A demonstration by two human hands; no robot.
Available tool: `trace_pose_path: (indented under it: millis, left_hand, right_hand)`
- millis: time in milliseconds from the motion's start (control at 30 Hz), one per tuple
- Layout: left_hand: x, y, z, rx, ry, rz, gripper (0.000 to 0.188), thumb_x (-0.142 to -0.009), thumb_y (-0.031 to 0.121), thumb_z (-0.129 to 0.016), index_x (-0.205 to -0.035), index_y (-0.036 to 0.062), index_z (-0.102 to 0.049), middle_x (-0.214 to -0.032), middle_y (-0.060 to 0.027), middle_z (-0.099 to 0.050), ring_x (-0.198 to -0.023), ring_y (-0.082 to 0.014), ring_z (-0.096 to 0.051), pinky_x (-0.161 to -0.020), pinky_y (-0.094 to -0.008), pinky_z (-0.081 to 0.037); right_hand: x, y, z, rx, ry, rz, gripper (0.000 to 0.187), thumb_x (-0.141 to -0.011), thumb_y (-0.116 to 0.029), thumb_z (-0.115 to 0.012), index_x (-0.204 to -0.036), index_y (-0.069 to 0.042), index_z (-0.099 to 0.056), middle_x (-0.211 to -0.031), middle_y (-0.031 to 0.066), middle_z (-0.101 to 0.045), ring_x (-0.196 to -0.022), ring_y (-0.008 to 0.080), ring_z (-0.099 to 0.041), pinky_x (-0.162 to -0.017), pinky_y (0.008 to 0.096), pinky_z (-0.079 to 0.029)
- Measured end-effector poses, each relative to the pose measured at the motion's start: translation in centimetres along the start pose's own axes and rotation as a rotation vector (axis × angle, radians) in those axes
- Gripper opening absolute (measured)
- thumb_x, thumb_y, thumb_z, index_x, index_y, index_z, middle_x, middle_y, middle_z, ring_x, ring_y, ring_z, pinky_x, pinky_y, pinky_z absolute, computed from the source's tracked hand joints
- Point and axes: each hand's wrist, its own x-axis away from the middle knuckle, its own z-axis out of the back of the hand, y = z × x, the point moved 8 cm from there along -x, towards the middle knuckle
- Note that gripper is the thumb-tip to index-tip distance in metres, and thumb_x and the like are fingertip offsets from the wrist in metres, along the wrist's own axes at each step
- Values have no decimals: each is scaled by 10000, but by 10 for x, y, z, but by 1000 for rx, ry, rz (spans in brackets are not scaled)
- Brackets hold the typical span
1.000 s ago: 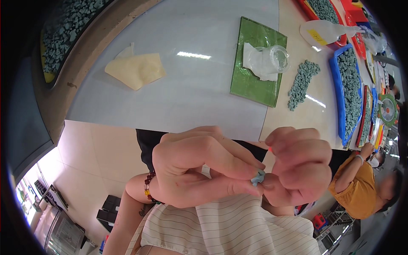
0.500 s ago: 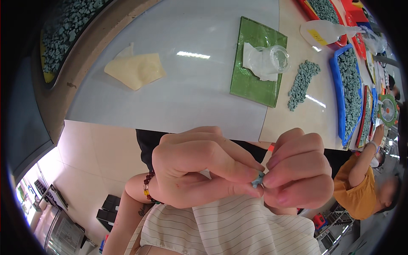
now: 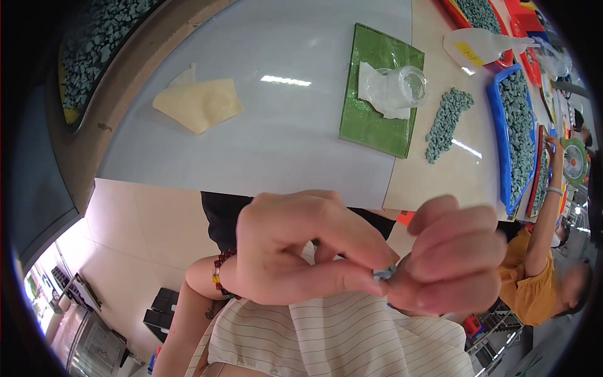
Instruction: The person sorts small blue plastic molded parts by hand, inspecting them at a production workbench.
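Between the thumb and forefinger of my left hand is a small blue-green stone. A beaded bracelet circles that wrist. Close against the stone on its right is my right hand, its fingers curled and partly blurred. What the right fingertips hold, if anything, is hidden. Both hands are above my lap, just off the table's near edge. Beyond them on the table, a green slab bears a crumpled white sheet and a small clear cup. A patch of loose blue-green stones lies beside the slab.
A blue tray of stones stands on the right, near a white squeeze bottle. A cream cloth lies on the left. Another tray of stones is at the far left. A person in an orange top works at the right.
My right hand has shifted slightly right and down, and my left hand has turned a little around the stone. The person at the right has reached an arm farther along the trays.
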Motion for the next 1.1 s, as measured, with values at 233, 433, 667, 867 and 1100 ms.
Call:
trace_pose_path:
  millis: [233, 433, 667, 867, 1100]
  left_hand:
    - [5, -24, -13, 549, -61, 313, 225, -771, 1, -647, -985, -32, -585, -979, -86, -616, -807, -85, -550, -683, -223, -436]
    - [4, -21, -13, 464, -141, 245, 237, -798, 19, -621, -1026, -29, -576, -1019, -97, -602, -870, -118, -543, -746, -254, -431]
    - [1, -22, -2, 352, 80, 428, 167, -878, 156, -513, -897, -9, -493, -792, -107, -539, -786, -187, -573, -643, -250, -431]
    - [5, -15, 2, 705, 117, 455, 224, -936, 208, -395, -915, 12, -502, -823, -97, -569, -654, -132, -559, -602, -212, -428]
    - [-1, -10, -16, 258, -182, 359, 301, -931, 234, -404, -987, -33, -529, -806, -54, -552, -626, -46, -429, -581, -177, -352]
  right_hand:
    - [-7, 9, -8, 268, -69, -98, 335, -695, -392, -690, -875, -126, -594, -816, 59, -504, -750, 238, -500, -532, 307, -426]
    - [-6, 11, -7, 167, -72, -95, 331, -670, -393, -696, -776, -91, -612, -771, 69, -511, -726, 237, -501, -528, 333, -434]
    - [12, 22, 115, 927, 558, -330, 214, -708, -75, -692, -907, -14, -640, -758, 27, -596, -655, 109, -503, -575, 199, -379]
    - [25, 40, 181, 1359, 515, -516, 205, -771, -91, -648, -974, -64, -650, -745, -18, -599, -613, 45, -489, -540, 189, -353]
    - [-10, 72, 100, 1092, -18, -457, 200, -779, -37, -592, -976, -34, -625, -833, 50, -596, -679, 102, -542, -559, 212, -408]
